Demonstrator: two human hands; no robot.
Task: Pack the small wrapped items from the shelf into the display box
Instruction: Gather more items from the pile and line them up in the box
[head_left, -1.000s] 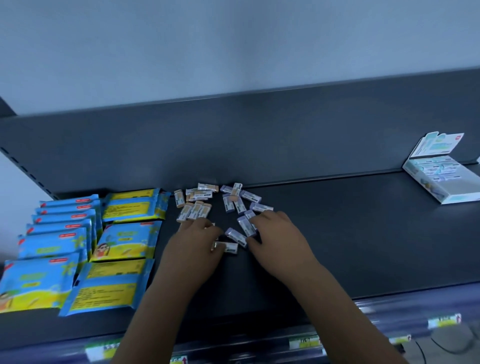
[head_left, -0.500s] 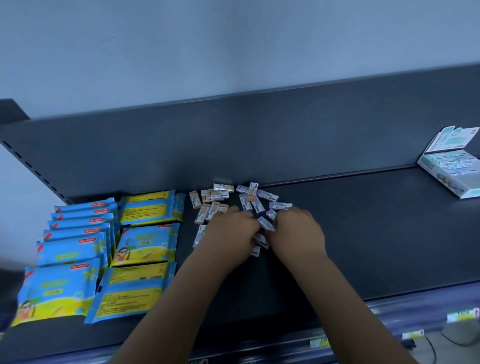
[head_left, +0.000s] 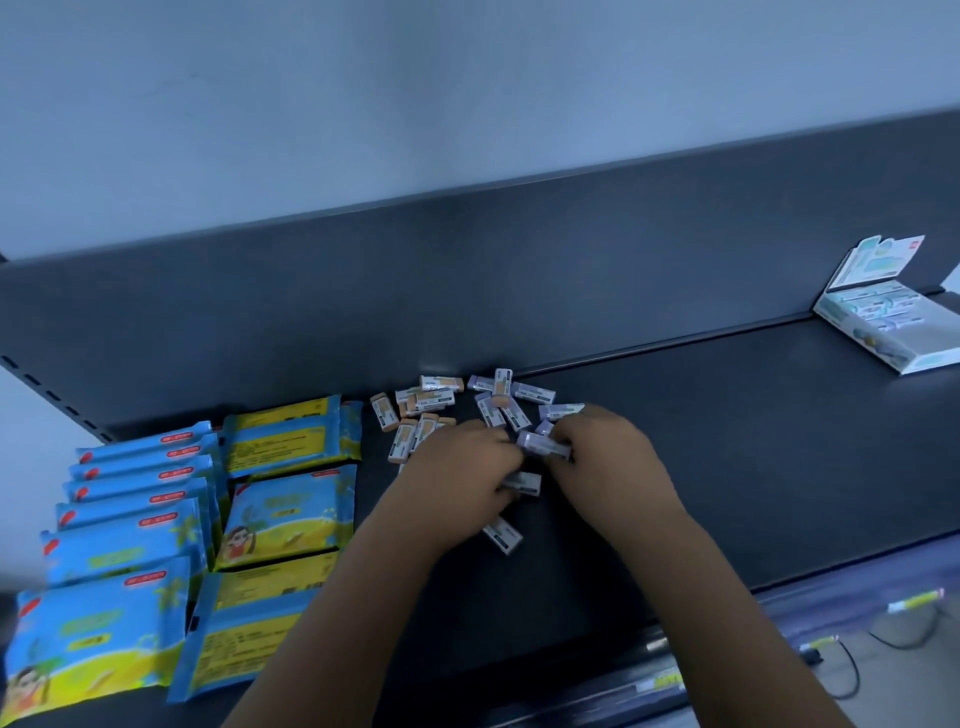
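Both hands work in the pile of small wrapped items on the shelf.

The right hand pinches a purple wrapped item at its fingertips. The left hand lies just beside it, fingers curled over the pile; another piece pokes out at its fingertips, but I cannot tell whether it is gripped. The loose wrapped items lie scattered on the dark shelf behind the hands. Blue and yellow packets lie to the left. The display box stands open, well apart, at the far right.
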